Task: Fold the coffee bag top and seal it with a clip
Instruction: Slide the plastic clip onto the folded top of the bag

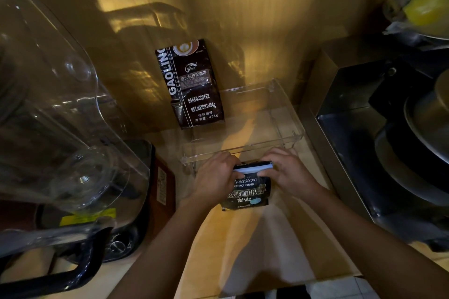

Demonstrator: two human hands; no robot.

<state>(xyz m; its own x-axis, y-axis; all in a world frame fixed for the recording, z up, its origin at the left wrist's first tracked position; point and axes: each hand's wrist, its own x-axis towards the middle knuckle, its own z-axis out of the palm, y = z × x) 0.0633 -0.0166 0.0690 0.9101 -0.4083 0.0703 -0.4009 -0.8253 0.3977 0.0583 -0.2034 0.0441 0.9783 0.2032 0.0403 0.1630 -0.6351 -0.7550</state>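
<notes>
Hands: two; left hand (215,173) and right hand (289,172) each closed on one end of the clip.
Clip: one white clip (252,167) across the folded top.
Coffee bags: two; held coffee bag (247,193) on the desk (255,245) between the hands; second bag (192,85) at 12 o'clock against the wall.
Clear tray (286,114): one, just beyond the hands.

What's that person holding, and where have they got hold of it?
Both hands, left hand and right hand, hold the small coffee bag at its folded top; a pale clip runs along it.
</notes>
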